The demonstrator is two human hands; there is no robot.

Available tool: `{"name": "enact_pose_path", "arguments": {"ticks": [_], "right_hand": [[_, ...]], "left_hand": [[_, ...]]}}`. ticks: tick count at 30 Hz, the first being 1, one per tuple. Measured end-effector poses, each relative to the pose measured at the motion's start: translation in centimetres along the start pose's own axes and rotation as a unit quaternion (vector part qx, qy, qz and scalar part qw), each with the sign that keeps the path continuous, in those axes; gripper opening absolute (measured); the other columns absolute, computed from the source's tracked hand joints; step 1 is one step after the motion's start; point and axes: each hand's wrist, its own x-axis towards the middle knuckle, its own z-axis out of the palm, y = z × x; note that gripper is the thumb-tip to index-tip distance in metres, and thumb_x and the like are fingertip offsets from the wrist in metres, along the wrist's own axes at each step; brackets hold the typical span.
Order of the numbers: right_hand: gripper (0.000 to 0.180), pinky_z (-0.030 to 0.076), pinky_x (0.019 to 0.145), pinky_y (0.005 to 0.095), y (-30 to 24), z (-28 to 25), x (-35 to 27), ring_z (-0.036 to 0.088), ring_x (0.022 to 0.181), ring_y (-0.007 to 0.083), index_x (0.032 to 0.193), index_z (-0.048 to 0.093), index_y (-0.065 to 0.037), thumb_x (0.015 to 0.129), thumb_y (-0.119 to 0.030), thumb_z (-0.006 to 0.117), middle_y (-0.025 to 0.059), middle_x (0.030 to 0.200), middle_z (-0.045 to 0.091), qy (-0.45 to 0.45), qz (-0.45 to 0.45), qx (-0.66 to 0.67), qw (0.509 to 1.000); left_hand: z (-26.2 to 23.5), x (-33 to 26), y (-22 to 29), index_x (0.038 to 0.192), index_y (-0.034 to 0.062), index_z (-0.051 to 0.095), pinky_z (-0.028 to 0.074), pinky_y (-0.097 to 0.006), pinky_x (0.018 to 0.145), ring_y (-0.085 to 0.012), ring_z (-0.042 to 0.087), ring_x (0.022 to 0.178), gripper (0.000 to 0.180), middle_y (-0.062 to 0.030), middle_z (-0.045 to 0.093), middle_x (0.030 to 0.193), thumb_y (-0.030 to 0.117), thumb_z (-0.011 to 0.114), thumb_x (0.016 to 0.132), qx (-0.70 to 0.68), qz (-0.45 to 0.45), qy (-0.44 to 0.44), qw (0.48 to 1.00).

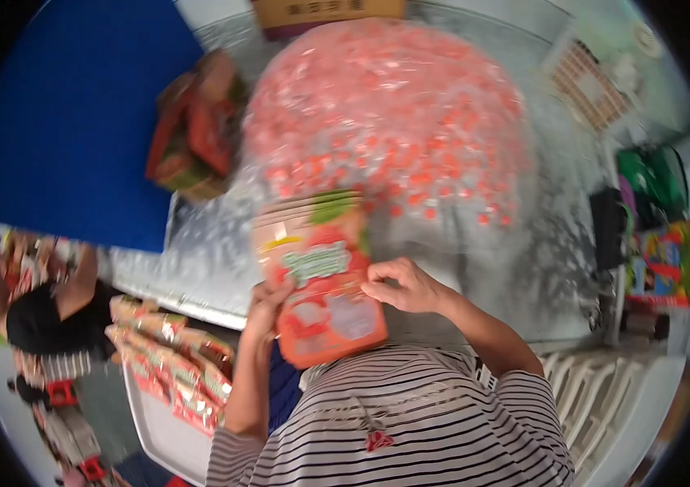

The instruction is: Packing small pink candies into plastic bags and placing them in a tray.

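A stack of flat printed pouches (318,243), orange-red with green and tan at the top, stands in front of my body. My left hand (268,302) grips its left edge, with the thumb over the front. At the right edge my right hand (402,284) is closed, its thumb and fingertips pinching the side of the pouches. Just beyond the stack lies a big heap of small pink-red wrapped pieces (393,105), probably sweets, blurred by motion.
The heap rests on a shiny metal table (540,284). Left of it are red-and-green packages (198,126) beside a blue panel (77,114). A white tray (146,426) at lower left holds several pouches. A brown carton (328,10), a basket (592,81) and another person (56,316) surround the table.
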Motion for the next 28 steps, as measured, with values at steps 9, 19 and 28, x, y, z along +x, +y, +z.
{"name": "enact_pose_path", "arguments": {"ticks": [9, 19, 28], "right_hand": [[0.022, 0.036, 0.048, 0.0282, -2.6, 2.2, -2.7, 0.047, 0.055, 0.0052, 0.077, 0.059, 0.001, 0.093, -0.015, 0.059, 0.0034, 0.060, 0.054, 0.078, -0.105, 0.101, 0.986], [0.014, 0.044, 0.052, 0.0337, -1.1, 1.4, -5.2, 0.054, 0.051, 0.0235, 0.085, 0.059, 0.000, 0.089, -0.012, 0.062, 0.0141, 0.062, 0.056, 0.117, -0.063, -0.037, 0.990], [0.008, 0.051, 0.077, 0.0316, 0.3, -20.1, -10.8, 0.066, 0.079, 0.0192, 0.081, 0.069, -0.006, 0.086, -0.010, 0.064, 0.0077, 0.082, 0.069, 0.386, 0.117, -0.199, 0.893]], "left_hand": [[1.0, -0.7, 3.0, 0.123, 0.0036, 0.055, 0.049, -0.040, 0.094, -0.0251, 0.062, 0.106, 0.035, -0.0118, 0.063, 0.118, 0.024, 0.058, 0.094, -0.286, 0.040, 0.006, 0.957], [-9.5, 2.2, -2.0, 0.131, 0.0038, 0.051, 0.042, -0.048, 0.104, -0.0270, 0.052, 0.121, 0.045, -0.0107, 0.055, 0.132, 0.028, 0.058, 0.094, -0.354, 0.057, 0.045, 0.932], [-20.3, 5.3, -6.2, 0.145, 0.0158, 0.036, 0.042, -0.041, 0.104, -0.0228, 0.049, 0.125, 0.057, -0.0099, 0.048, 0.138, 0.037, 0.054, 0.095, -0.143, 0.161, 0.166, 0.962]]}}
